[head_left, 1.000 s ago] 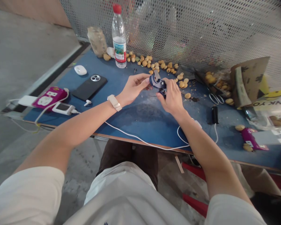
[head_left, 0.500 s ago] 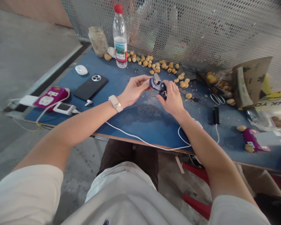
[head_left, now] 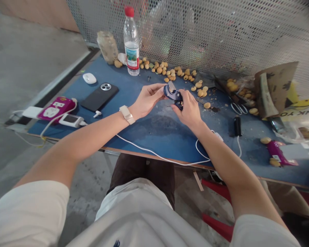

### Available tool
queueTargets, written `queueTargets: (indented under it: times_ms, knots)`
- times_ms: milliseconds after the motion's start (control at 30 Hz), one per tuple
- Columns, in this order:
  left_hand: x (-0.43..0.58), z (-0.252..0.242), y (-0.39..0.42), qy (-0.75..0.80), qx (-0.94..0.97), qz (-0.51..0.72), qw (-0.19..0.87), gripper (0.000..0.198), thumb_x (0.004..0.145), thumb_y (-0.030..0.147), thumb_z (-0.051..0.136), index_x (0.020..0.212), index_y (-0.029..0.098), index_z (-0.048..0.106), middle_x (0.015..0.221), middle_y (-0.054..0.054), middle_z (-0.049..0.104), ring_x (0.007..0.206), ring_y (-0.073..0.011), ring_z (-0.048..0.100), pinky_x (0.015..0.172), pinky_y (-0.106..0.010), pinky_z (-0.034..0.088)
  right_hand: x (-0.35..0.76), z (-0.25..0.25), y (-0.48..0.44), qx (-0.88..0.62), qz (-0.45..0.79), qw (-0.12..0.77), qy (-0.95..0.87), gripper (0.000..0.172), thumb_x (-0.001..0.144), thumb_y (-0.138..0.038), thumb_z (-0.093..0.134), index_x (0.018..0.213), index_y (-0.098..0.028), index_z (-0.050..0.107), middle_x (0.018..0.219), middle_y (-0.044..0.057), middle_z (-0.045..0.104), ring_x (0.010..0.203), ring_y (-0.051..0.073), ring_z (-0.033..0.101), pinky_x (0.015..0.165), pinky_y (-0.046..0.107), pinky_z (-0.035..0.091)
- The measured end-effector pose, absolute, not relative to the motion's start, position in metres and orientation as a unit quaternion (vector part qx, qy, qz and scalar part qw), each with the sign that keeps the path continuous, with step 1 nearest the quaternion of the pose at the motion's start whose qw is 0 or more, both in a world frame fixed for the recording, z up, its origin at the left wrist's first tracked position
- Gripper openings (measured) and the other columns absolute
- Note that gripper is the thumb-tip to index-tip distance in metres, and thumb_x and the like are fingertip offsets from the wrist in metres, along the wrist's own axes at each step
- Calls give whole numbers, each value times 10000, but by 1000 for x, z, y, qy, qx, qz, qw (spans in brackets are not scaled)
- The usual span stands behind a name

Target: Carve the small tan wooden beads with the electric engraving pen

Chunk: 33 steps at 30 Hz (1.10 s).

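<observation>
My left hand pinches the rounded left end of a small dark blue device between thumb and fingers. This device has a curved body and a silvery flat piece sticking up at its top; its exact kind is unclear. Closed around its right end is my right hand, the thumb underneath. Both hands hold it above the middle of the blue table. Behind it, small round yellow fruits lie along the mesh panel. Part of the device is hidden by my fingers.
Left of my hands are a black phone, a white earbud, its case and a purple power strip. A water bottle stands behind. Scissors and a black cylinder lie right. A white cable crosses the front.
Both hands keep their hold on the dark blue device, in nearly the same place. Only a slight shift of the whole view shows.
</observation>
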<state>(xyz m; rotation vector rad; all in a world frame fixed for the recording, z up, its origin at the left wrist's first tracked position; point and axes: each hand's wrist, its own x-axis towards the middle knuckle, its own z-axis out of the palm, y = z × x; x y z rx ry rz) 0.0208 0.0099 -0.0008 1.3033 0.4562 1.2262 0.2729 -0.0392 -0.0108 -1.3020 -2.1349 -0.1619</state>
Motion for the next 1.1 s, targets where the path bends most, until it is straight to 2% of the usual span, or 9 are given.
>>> queueTargets:
  times_ms: [200, 433, 633, 833, 1000, 1100]
  knots:
    - [22, 5, 7, 215, 566, 529, 595, 315, 1036, 532, 1101, 1137, 278, 943, 1111, -40, 921, 1287, -296, 912, 1078, -431, 763, 268, -6, -42, -496, -54, 316, -807, 796, 1247, -873, 461, 1663, -235, 693, 1447, 231, 824, 1374, 507, 802, 1207, 767, 683]
    - [24, 9, 6, 219, 579, 535, 575, 405, 1023, 647, 1085, 1148, 284, 959, 1085, -43, 931, 1256, -291, 917, 1050, -421, 773, 266, -7, -44, -503, -51, 319, -802, 808, 1245, -880, 455, 1676, -239, 693, 1442, 227, 835, 1332, 492, 823, 1169, 699, 708]
    - [24, 8, 7, 218, 574, 540, 576, 426, 1013, 660, 1089, 1074, 263, 950, 1067, -51, 928, 1237, -289, 917, 1077, -429, 774, 265, -8, -43, -497, -59, 327, -801, 833, 1248, -873, 446, 1661, -196, 702, 1438, 249, 848, 1324, 488, 847, 1131, 674, 728]
    - [23, 9, 6, 216, 573, 538, 579, 404, 1037, 650, 1070, 1066, 268, 943, 1095, -63, 935, 1282, -305, 912, 1088, -443, 773, 264, -10, -43, -505, -75, 327, -795, 772, 1243, -853, 504, 1668, -244, 713, 1459, 221, 868, 1347, 473, 860, 1123, 637, 743]
    - [22, 7, 7, 208, 574, 547, 572, 486, 996, 731, 1077, 1058, 270, 939, 1090, -61, 938, 1246, -294, 917, 1122, -451, 768, 268, -13, -41, -522, -92, 309, -790, 763, 1240, -831, 520, 1656, -225, 721, 1444, 223, 889, 1233, 445, 899, 997, 557, 757]
    - [21, 5, 8, 215, 571, 548, 572, 500, 979, 735, 1089, 1093, 274, 933, 1087, -55, 939, 1186, -274, 922, 1111, -441, 766, 270, -12, -38, -534, -98, 308, -781, 741, 1241, -813, 523, 1646, -227, 723, 1461, 223, 889, 1232, 442, 903, 972, 540, 754]
